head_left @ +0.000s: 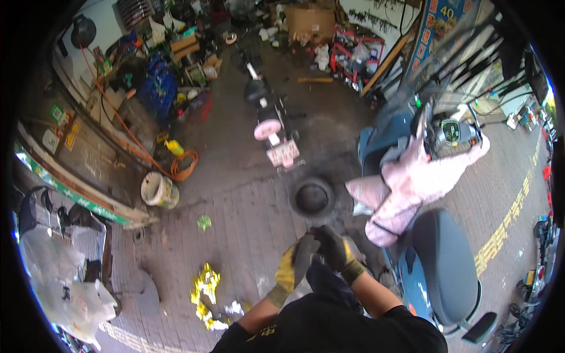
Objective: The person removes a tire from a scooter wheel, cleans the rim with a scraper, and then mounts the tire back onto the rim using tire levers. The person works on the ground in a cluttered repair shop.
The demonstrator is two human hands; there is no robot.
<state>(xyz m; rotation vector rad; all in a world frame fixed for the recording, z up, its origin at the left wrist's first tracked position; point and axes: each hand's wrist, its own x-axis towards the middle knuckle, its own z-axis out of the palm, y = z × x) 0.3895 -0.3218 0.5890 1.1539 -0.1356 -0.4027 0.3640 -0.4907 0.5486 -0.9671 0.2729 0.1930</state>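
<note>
My left hand (292,265) and my right hand (338,253) meet in front of my body, both in yellow work gloves with dark fingers. The fingers of both are drawn in and pressed together. Whatever lies between them, if anything, is hidden. Just beyond the hands, a black tyre (329,203) lies flat on the paving. To the right stands a blue scooter with a dark seat (450,270) and a pink quilted cover (424,188) draped over its front. My black shirt fills the lower edge.
A small two-wheeler with a pink rear part (268,130) stands ahead. At left are a dirty white bucket (160,190), a coiled orange hose (186,168) and a green leafy-looking scrap (204,222). Gold foil (205,282) lies near left. Clutter and a cardboard box (310,25) line the back.
</note>
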